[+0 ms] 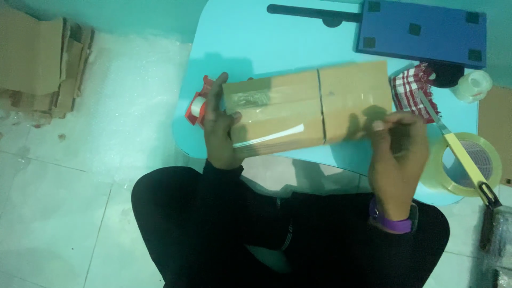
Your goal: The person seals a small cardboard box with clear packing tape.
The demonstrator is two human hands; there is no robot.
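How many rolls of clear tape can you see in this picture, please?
3. A large roll lies at the table's right edge under a yellow box cutter; a small roll sits beyond it; a third sits in the red dispenser by the left hand. Others may be hidden.

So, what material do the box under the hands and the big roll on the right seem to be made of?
The box looks like brown cardboard: matte, with a flap seam across it and glossy strips of clear tape. The big roll appears to be clear plastic packing tape, yellowish, shiny and see-through. The left hand and right hand rest on the box's ends.
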